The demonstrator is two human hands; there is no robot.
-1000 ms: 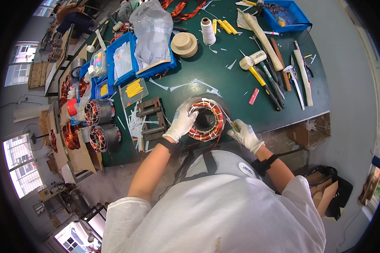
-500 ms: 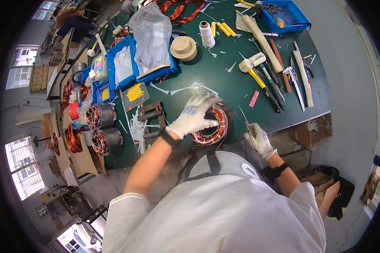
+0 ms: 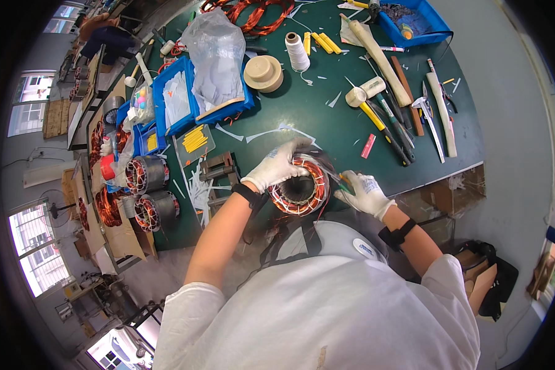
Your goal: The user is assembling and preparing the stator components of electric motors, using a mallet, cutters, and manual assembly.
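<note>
At the near edge of the green worktable a motor stator point(image 3: 274, 200) stands with its open end up; white cord laces its ring of copper windings. My left hand point(image 3: 281, 165), in a white glove, grips its upper left rim, fingers partly hidden behind the far side. My right hand point(image 3: 365, 193), also gloved, is closed around a slim pointed tool point(image 3: 343, 184) with a green handle. The tool's tip is at the stator's right side, close to the windings; whether it touches them I cannot tell.
Mallets point(image 3: 356, 97), a caliper point(image 3: 430, 120) and wooden sticks lie at the right. Behind the stator are a cord spool point(image 3: 298, 54), a beige round block point(image 3: 263, 74) and blue bins point(image 3: 177, 102). Metal blocks point(image 3: 219, 166) and more stators point(image 3: 156, 209) stand at the left.
My right hand has moved left, bringing the pointed tool to the stator's side. My left hand has shifted slightly left on the rim, and the stator now faces up more openly.
</note>
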